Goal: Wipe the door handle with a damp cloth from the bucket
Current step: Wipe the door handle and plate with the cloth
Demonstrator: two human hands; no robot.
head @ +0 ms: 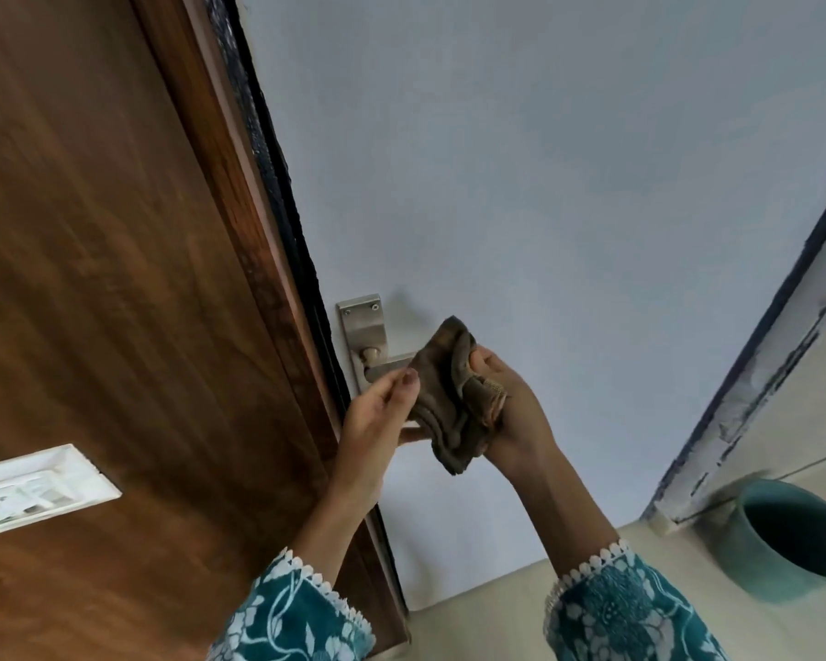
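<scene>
A silver lever door handle on its metal backplate is fixed to the pale blue door. A crumpled brown cloth covers the outer end of the lever. My right hand grips the cloth from the right, thumb pressed into its folds. My left hand pinches the cloth's left edge just below the lever. The teal bucket stands on the floor at the lower right.
A brown wooden frame or panel fills the left, with a white switch plate on it. A dark-edged doorway frame runs along the right. Beige floor lies below.
</scene>
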